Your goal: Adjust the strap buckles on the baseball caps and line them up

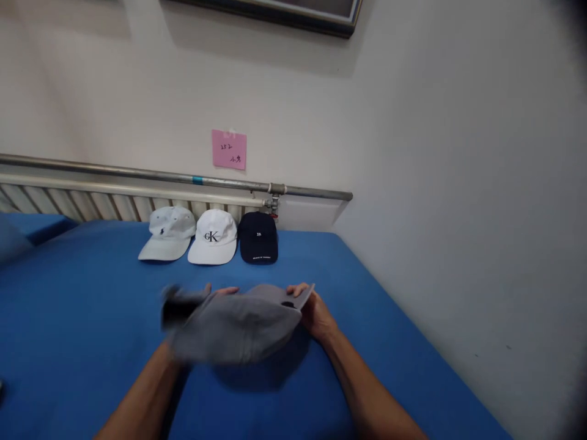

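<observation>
A grey baseball cap (238,327), blurred by movement, is held up above the blue surface. My right hand (316,311) grips it by one edge, where a flat grey flap like the brim sticks up between thumb and fingers. Most of my left hand (224,291) is hidden behind the cap's other side; only some fingertips show over it, and it appears to hold the cap. A dark, smeared part lies at the cap's left end. Beyond stand a pale cap with a small dark emblem (169,229), a white CK cap (213,238) and a navy cap (258,238), side by side.
The blue-covered bed or table (92,293) meets the wall on the right. Behind the caps run a radiator (101,205) and a metal pipe (229,183) with a valve (274,205). A pink note (229,150) is stuck above; a picture frame (293,21) hangs higher.
</observation>
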Available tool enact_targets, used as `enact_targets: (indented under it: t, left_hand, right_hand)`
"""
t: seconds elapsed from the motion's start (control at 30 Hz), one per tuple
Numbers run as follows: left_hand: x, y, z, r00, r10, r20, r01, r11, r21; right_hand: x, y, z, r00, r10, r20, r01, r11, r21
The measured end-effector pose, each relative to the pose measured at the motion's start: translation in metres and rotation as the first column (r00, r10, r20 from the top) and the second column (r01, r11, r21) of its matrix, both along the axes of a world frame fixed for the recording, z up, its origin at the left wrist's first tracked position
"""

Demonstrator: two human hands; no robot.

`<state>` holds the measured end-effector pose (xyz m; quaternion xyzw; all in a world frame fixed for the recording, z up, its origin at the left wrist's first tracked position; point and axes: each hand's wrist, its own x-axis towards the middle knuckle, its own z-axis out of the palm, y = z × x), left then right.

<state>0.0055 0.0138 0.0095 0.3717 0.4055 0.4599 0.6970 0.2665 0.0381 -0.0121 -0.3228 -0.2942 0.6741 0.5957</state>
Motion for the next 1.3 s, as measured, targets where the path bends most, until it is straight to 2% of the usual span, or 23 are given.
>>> enact_targets:
  t: [0.1,0.2,0.3,0.37,0.47,0.57,0.67,0.73,0.77,0.8,0.83,0.87,0.9,0.97,1.0,1.03,1.1,1.17,1.2,1.23,1.3]
  left_hand:
    - [-0.005,-0.006,0.005,0.992,-0.11,0.063,0.113,0.993,-0.04]
    - [-0.006,-0.012,0.009,0.971,-0.231,-0.059,0.23,0.973,-0.027]
    - [-0.001,-0.015,0.014,0.946,-0.283,-0.16,0.282,0.959,-0.024]
    - [0.003,-0.016,0.016,0.961,-0.222,-0.165,0.222,0.975,-0.024]
    - [0.007,-0.012,0.019,0.99,-0.019,-0.143,0.019,1.0,-0.004]
    - [0.006,-0.007,0.018,0.978,0.157,-0.137,-0.162,0.986,-0.025]
    - [0.004,-0.002,0.015,0.954,0.238,-0.181,-0.255,0.964,-0.076]
    - [0.004,-0.001,0.012,0.945,0.256,-0.206,-0.279,0.956,-0.09]
    - [0.005,0.0,0.011,0.942,0.258,-0.216,-0.283,0.955,-0.09]
    - [0.005,0.0,0.01,0.938,0.26,-0.229,-0.285,0.955,-0.084]
    - [0.006,0.001,0.008,0.934,0.262,-0.244,-0.287,0.955,-0.071]
    - [0.006,0.001,0.007,0.928,0.264,-0.261,-0.287,0.957,-0.052]
    - [0.006,0.002,0.005,0.921,0.266,-0.283,-0.285,0.958,-0.028]
    - [0.005,0.003,0.002,0.901,0.273,-0.337,-0.277,0.96,0.035]
    - [0.005,0.003,0.001,0.886,0.281,-0.369,-0.274,0.959,0.072]
    - [0.004,0.003,0.002,0.868,0.296,-0.398,-0.273,0.955,0.114]
    - [0.005,0.0,0.006,0.83,0.349,-0.436,-0.278,0.935,0.22]
    - [0.008,-0.007,0.014,0.81,0.344,-0.474,-0.174,0.914,0.366]
    - [0.009,-0.01,0.019,0.813,0.288,-0.507,-0.058,0.905,0.421]
    - [0.012,-0.015,0.024,0.813,0.183,-0.552,0.094,0.895,0.435]
    - [0.016,-0.022,0.031,0.778,-0.067,-0.625,0.362,0.86,0.359]
  right_hand:
    - [0.002,0.002,0.002,1.0,0.011,0.011,-0.01,1.0,-0.018]
    - [0.004,0.005,0.002,1.0,-0.009,0.006,0.009,1.0,-0.028]
    - [0.003,0.008,0.001,0.999,-0.05,0.007,0.051,0.998,-0.033]
    - [0.002,0.013,0.0,0.996,-0.089,0.022,0.09,0.995,-0.035]
    - [0.002,0.022,-0.003,0.983,-0.169,0.067,0.171,0.985,-0.037]
    - [0.006,0.024,-0.004,0.957,-0.255,0.137,0.258,0.966,-0.007]
    - [0.004,0.006,0.01,0.916,-0.33,0.227,0.317,0.944,0.092]
    - [-0.007,-0.02,0.028,0.908,-0.296,0.297,0.251,0.951,0.182]
    - [-0.015,-0.035,0.037,0.905,-0.242,0.349,0.165,0.958,0.236]
    - [-0.025,-0.05,0.046,0.855,-0.13,0.502,-0.054,0.94,0.336]
    - [-0.036,-0.065,0.052,0.767,-0.024,0.642,-0.274,0.892,0.361]
    - [-0.047,-0.078,0.057,0.648,0.041,0.761,-0.461,0.816,0.348]
    - [-0.056,-0.088,0.058,0.54,0.025,0.841,-0.554,0.763,0.333]
    - [-0.069,-0.099,0.054,0.338,-0.082,0.938,-0.621,0.73,0.287]
    - [-0.072,-0.1,0.051,0.265,-0.084,0.961,-0.64,0.73,0.24]
    - [-0.072,-0.099,0.047,0.22,-0.064,0.973,-0.652,0.732,0.196]
    - [-0.065,-0.092,0.043,0.217,-0.018,0.976,-0.658,0.735,0.16]
    - [-0.054,-0.085,0.045,0.285,-0.069,0.956,-0.611,0.755,0.236]
    - [-0.048,-0.082,0.047,0.32,-0.125,0.939,-0.569,0.767,0.296]
    - [-0.043,-0.08,0.05,0.35,-0.188,0.918,-0.515,0.78,0.356]
    - [-0.032,-0.076,0.055,0.384,-0.287,0.878,-0.409,0.799,0.44]
